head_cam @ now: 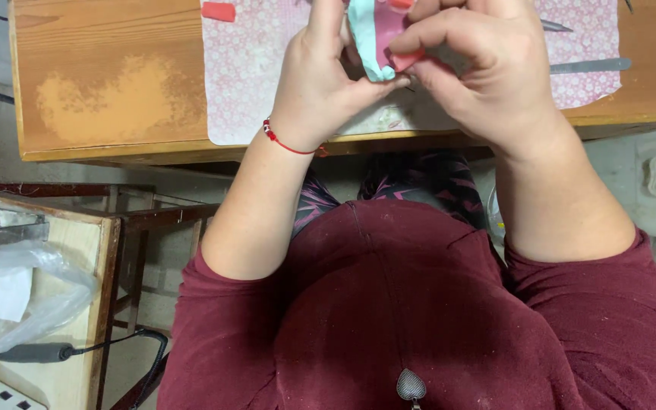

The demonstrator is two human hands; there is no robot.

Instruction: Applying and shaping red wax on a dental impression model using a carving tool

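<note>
Pinching a soft teal and pink piece (376, 38) between them, the left hand (319, 83) and right hand (480, 64) are gripping it above the pink patterned mat (248, 68) on the wooden table (108, 83).

I wear a maroon sweater (419, 319) with sleeves pushed up my forearms, a thin red string bracelet (286, 143) on my left wrist, a grey teardrop pendant (411, 385), and pink-and-black patterned leggings (419, 182).
</note>
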